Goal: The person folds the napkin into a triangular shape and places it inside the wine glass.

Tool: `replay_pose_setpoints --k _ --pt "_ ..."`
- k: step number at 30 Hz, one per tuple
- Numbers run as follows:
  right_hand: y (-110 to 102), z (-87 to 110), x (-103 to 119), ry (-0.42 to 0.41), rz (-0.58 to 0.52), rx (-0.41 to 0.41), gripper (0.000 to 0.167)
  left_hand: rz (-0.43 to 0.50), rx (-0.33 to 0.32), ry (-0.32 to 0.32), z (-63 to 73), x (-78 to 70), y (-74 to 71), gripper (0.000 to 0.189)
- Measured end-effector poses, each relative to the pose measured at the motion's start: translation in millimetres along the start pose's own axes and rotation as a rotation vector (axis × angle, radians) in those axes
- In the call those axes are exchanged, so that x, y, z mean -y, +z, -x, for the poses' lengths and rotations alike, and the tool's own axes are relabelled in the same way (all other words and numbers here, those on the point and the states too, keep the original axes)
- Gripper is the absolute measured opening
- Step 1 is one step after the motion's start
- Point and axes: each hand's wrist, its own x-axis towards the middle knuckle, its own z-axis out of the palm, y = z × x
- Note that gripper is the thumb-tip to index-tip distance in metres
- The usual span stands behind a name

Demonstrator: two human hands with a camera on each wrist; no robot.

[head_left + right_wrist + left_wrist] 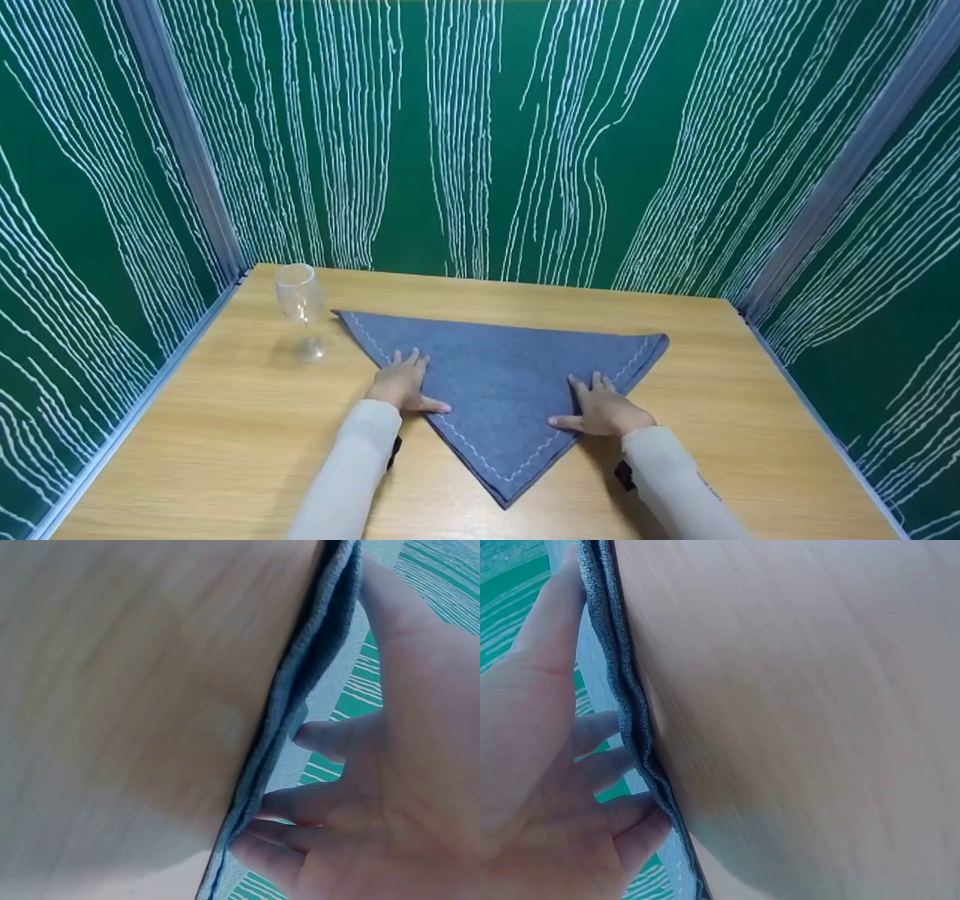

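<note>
Left hand (400, 385) + right hand (604, 412) | fingers (304, 802) spread | resting on cloth (499, 375)

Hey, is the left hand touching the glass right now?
No, the left hand rests on the cloth, while the glass stands apart on the table.
</note>
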Motion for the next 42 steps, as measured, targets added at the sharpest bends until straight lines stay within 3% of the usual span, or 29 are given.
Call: replay_pose_setpoints --k 10,17,26,35,42 --pt "-4.5 -1.1 -2.6 -0.004 -0.055 0.024 0.102 0.034 -0.014 0.025 1.7 5.8 0.7 0.103" --pt "-8.0 3.3 -12.3 -0.052 -0.120 0.009 0.081 0.008 -0.008 0.069 6.6 -4.6 5.3 0.075" --pt "-2.1 10.3 -7.8 -0.297 -0.147 -0.060 0.048 0.032 0.052 0.284 28.1 -36.1 12.6 0.056" --pt "3.2 20.6 13.2 -0.521 -0.099 -0.104 0.035 -0.092 0.071 0.424 47.0 -57.5 19.1 0.045" --pt "12.0 33.2 34.8 -0.617 -0.086 -0.111 0.029 -0.142 0.032 0.657 59.5 -65.0 25.5 0.031"
